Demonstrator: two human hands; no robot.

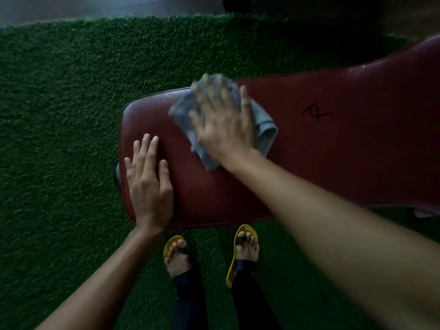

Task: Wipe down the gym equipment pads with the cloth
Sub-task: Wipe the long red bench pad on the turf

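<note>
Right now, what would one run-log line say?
wiping | right hand presses cloth on red pad | left hand flat on red pad | floor: green turf

Black scrawl [315, 113], perhaps "TX", on red pad [333, 163].

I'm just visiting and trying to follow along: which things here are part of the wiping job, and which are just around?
Part of the job:
grey cloth, pressed flat under the right hand
red pad
left hand, resting flat on the pad

Just around:
green turf
yellow sandals
black scrawl on the pad
</note>
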